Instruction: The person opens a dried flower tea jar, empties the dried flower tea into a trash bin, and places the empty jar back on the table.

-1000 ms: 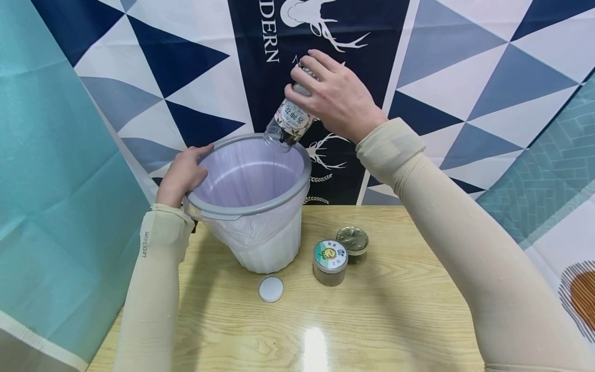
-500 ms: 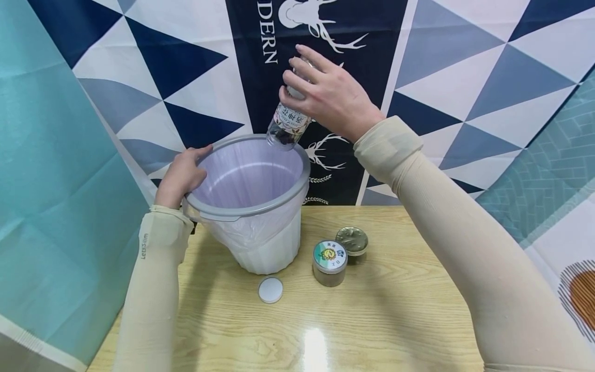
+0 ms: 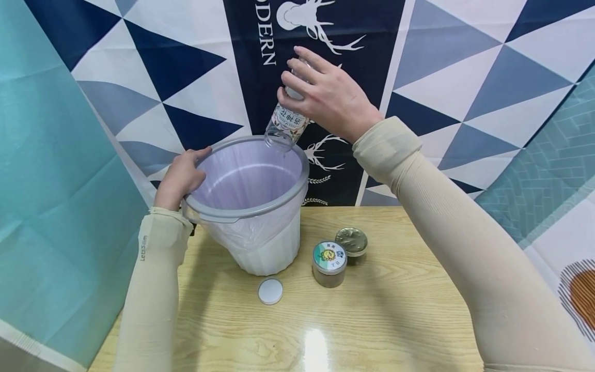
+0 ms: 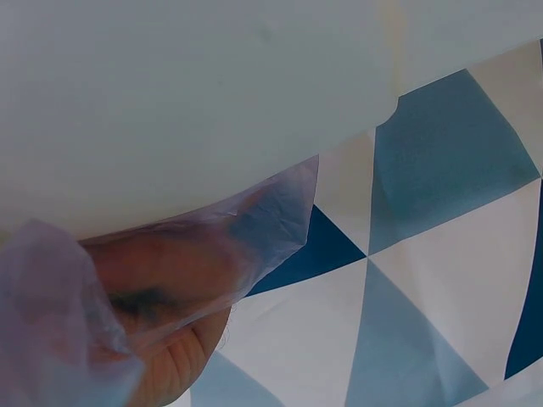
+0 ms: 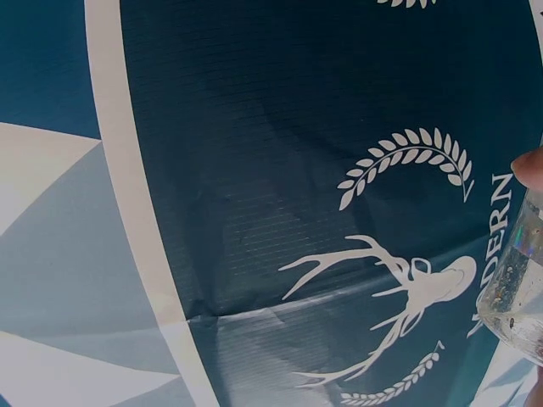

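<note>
In the head view, my right hand (image 3: 325, 93) grips a clear jar (image 3: 289, 121) with a floral paper label. The jar slants mouth-down over the far right rim of a white trash bin (image 3: 271, 248). No dark pieces show in its lower part; some specks cling to the jar wall (image 5: 519, 284) in the right wrist view. My left hand (image 3: 181, 175) holds the bin's grey rim at the left. In the left wrist view, part of that hand (image 4: 170, 271) shows through the thin bin liner (image 4: 280, 203). The bin's bottom inside is hidden.
On the wooden table (image 3: 372, 320) in front of the bin lies a round white lid (image 3: 270, 291). To the right stand a tin with a green and white lid (image 3: 329, 263) and a gold-lidded jar (image 3: 351, 241). A patterned curtain (image 3: 195, 67) hangs close behind the bin.
The dark pieces seen near the jar's mouth earlier are gone from there. My right hand has moved slightly left with the jar. My left hand stays on the rim.
</note>
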A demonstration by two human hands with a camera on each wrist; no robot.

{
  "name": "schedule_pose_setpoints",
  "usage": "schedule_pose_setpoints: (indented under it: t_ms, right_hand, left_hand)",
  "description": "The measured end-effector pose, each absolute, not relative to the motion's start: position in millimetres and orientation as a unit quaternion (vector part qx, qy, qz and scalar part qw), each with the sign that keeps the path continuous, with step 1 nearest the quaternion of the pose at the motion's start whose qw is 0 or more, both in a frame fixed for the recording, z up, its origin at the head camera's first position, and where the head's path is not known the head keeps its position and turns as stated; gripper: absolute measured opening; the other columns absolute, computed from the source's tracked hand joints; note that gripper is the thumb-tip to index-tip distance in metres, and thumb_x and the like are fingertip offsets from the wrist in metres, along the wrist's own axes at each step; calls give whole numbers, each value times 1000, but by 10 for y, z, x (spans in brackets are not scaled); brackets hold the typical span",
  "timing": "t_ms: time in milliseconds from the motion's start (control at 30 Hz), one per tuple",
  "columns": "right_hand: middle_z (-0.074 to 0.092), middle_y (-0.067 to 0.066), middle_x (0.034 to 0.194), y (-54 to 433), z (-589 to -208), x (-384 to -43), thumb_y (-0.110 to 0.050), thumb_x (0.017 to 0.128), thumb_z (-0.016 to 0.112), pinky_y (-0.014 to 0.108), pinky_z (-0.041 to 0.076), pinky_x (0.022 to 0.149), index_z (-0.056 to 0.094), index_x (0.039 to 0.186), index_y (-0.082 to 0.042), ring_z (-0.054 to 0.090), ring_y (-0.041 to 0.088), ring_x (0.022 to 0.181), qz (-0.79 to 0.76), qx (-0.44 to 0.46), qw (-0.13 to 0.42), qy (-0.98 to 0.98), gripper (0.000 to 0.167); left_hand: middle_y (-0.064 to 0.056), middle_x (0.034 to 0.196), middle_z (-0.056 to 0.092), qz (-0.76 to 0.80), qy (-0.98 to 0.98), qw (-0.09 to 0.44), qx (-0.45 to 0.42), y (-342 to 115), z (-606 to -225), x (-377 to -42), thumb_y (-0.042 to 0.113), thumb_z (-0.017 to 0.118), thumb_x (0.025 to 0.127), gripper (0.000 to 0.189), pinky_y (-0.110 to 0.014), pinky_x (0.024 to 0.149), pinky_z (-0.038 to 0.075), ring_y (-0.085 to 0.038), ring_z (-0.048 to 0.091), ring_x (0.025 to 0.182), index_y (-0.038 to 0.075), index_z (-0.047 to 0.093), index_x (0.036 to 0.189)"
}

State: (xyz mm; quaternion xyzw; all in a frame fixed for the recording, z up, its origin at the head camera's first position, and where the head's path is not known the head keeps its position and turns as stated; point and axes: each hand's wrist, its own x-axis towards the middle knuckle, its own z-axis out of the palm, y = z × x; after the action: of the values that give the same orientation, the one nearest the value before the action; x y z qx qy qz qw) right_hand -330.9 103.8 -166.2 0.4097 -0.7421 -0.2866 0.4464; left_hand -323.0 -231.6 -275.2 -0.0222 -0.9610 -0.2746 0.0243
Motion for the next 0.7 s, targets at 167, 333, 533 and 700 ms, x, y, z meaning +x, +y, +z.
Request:
schedule_pose_setpoints:
  t_ms: [167, 333, 533, 700]
  right_hand:
    - [59, 19, 136, 1054, -1669, -3306, 15, 91, 58, 44, 17, 131, 60, 135, -11, 51, 37, 139, -281, 414, 444, -743, 51]
    - [59, 19, 136, 1073, -1701, -3298, 15, 92, 58, 45, 19, 130, 60, 135, -11, 52, 37, 139, -276, 414, 441, -747, 51]
    - [60, 18, 137, 1100, -1750, -3296, 15, 91, 61, 45, 19, 130, 59, 137, -11, 52, 36, 139, -277, 410, 441, -749, 53]
    - [61, 18, 136, 1117, -1782, -3300, 12, 93, 61, 45, 19, 130, 61, 135, -11, 52, 36, 138, -262, 415, 443, -751, 48]
  left_hand:
    - [-28, 166, 29, -273, -961, 25, -24, -2311, -2752, -3222, -7, 46, 90, 77, -66, 111, 43, -51, 43, 138, 15, 35, 162]
    - [-28, 166, 29, -274, -961, 26, -24, -2312, -2755, -3220, -8, 46, 90, 77, -66, 111, 42, -51, 43, 138, 15, 35, 162]
    - [-27, 166, 27, -277, -960, 22, -22, -2313, -2759, -3226, -7, 46, 90, 76, -66, 111, 42, -52, 41, 140, 15, 35, 162]
    - [-27, 166, 28, -277, -960, 24, -24, -2315, -2759, -3224, -7, 46, 90, 76, -67, 112, 41, -52, 41, 140, 15, 35, 162]
